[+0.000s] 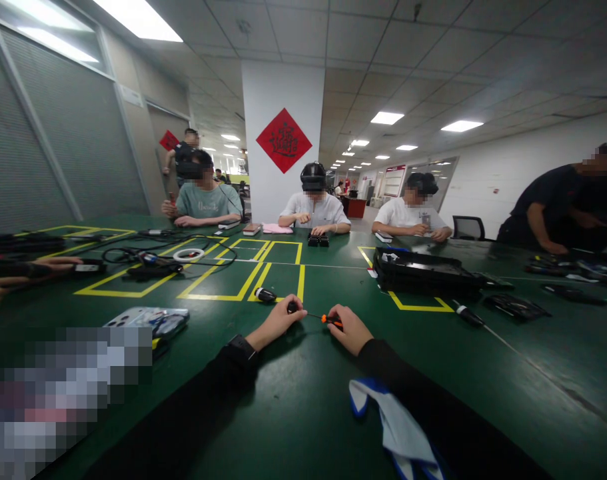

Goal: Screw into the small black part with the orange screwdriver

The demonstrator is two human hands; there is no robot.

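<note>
In my right hand [352,328] is a screwdriver [325,319] with an orange and black handle, its thin shaft pointing left. My left hand [278,321] pinches a small dark round part [292,307]. The shaft's tip reaches this part or ends right beside it; I cannot tell which. Both hands are just above the green table, at its middle. A black and white cylindrical object [266,295] lies just behind my left hand. The white and blue glove [396,420] rests below my right forearm.
Yellow tape outlines [218,297] mark the green table [303,427]. A stack of black trays [423,270] stands at the right. Cables [133,250] and a clear plastic bag [150,320] lie at the left. Several people sit or stand around the table, one person's hands [58,264] reaching in at far left.
</note>
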